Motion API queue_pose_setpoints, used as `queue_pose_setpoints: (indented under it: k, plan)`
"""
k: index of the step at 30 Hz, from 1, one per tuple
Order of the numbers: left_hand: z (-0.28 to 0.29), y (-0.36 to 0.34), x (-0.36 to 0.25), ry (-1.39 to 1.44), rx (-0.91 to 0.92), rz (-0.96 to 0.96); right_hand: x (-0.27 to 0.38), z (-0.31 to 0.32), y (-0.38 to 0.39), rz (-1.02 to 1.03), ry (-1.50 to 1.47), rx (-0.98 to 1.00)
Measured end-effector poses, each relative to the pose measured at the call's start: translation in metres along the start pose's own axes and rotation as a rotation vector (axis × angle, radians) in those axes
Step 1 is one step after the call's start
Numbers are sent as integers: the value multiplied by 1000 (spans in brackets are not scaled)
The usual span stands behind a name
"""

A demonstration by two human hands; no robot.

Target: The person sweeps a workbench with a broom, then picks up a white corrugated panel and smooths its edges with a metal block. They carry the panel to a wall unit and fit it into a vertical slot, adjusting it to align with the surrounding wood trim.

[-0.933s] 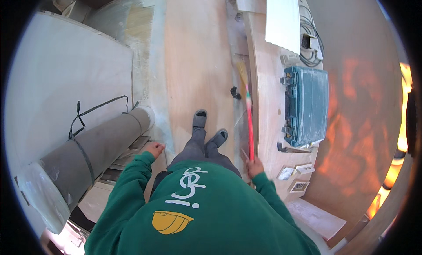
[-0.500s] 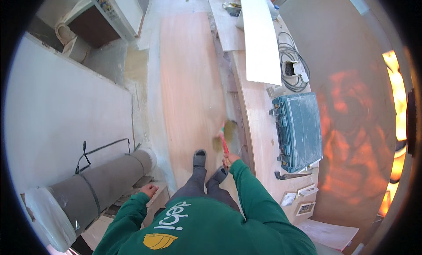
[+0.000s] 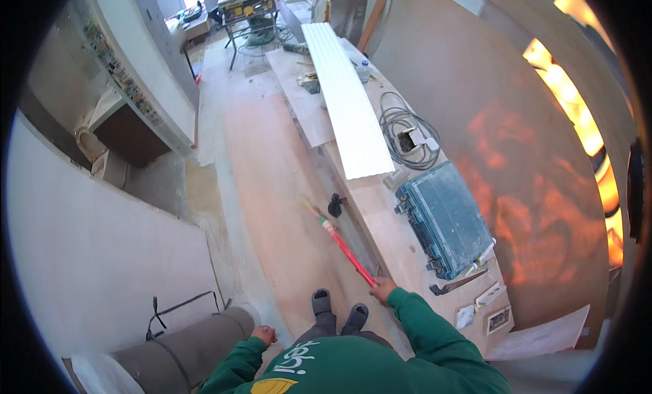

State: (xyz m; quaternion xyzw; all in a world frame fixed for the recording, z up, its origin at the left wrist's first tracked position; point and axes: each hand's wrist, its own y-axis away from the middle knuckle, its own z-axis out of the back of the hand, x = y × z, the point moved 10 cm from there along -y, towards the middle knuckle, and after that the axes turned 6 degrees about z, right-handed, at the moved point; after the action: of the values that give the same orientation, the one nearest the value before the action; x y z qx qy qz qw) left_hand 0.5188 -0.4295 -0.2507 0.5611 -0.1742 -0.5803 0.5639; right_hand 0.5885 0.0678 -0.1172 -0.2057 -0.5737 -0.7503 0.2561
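Observation:
My right hand is closed around the red handle of a broom. The handle slants forward and left over a long wooden sheet on the floor. Its bristle end is smeared by motion, so I cannot tell whether it touches the sheet. Near the rolled grey material, my left hand hangs with its fingers curled and nothing visible in them. A small black object lies just right of the broom's far end, beside the low bench.
On the bench are a blue-green tool case, a coiled cable, a long white ribbed panel and a dark hand tool. A white wall panel stands left. Farther off stands a saw table.
The broom has swung from right of my feet forward and left over the sheet. My view has lifted and turned, bringing the far saw table in. My left hand stays low and curled.

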Motion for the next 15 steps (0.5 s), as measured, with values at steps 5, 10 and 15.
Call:
queue_pose_setpoints:
  k: [5,10,15]
  plan:
    - [-7,33,-160,108,104,-285,-42,-3,40,234,321,-95]
    - [-36,113,-281,289,697,-299,-3,-14,119,317,361,-46]
    - [-13,194,-357,376,1015,-343,39,14,198,385,441,-340]
